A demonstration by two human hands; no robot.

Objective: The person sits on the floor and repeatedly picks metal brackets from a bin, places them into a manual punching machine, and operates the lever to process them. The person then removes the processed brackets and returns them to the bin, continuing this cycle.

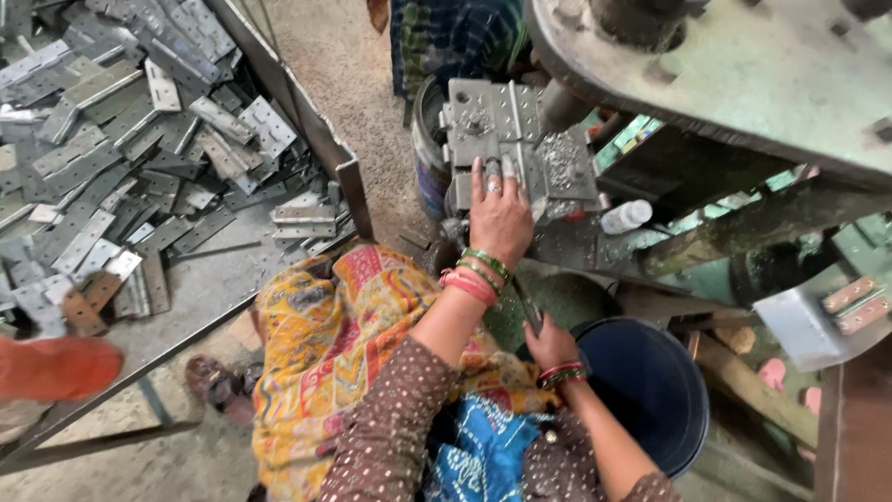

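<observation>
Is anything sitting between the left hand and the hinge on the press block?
Nothing visible does. The left hand already rests flat on the hinge on the press block. The right hand is lower, beside the blue bucket.

Landmark: grey press die (506,139), centre top; left hand (500,218) flat on its front edge, fingers on the metal; right hand (550,342) below the die, beside a dark blue bucket (650,390); heap of grey hinge plates (121,139) in a tray (316,130) left of the die; white bottle (624,217) just right of it.
</observation>
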